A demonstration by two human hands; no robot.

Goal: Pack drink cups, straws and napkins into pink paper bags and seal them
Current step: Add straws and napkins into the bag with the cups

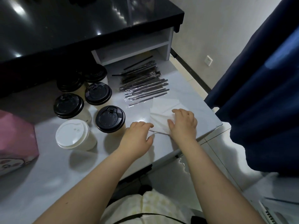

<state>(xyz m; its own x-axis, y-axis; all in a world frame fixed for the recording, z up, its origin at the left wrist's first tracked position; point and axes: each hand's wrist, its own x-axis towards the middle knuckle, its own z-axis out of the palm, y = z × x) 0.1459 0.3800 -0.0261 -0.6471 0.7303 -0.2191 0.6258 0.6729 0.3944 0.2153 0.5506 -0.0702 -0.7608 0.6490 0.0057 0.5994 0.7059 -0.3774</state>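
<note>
**Gather one straw and one napkin as a set**

Your left hand [139,135] seems to pinch the near end of a single wrapped straw [159,133] between thumb and fingertips. The straw lies flat on the table [48,167] and runs across to your right hand [182,123]. That hand rests fingers-down on the white napkin [161,110], pressing it flat and not gripping it. Whether it also touches the straw's far end is hidden.

To do this well, I judge you should slide the straw onto the napkin's near edge and lift the two together. The napkin is thin and will crumple if it is dragged. Lift it from a corner rather than scraping it along the table.

The pink paper bag [14,139] stands at the left edge, well apart from your hands. The white-lidded cup [72,135] and the black-lidded cups [110,118] stand between you and it, so carry the set over the lids rather than through them. The straw pile [145,83] lies just beyond the napkin.

The table is pale, smooth and glossy. A black counter [64,21] overhangs its far side, with a white shelf unit [137,46] beneath. A dark blue curtain [258,94] hangs at the right above a tiled floor [218,143].
</note>
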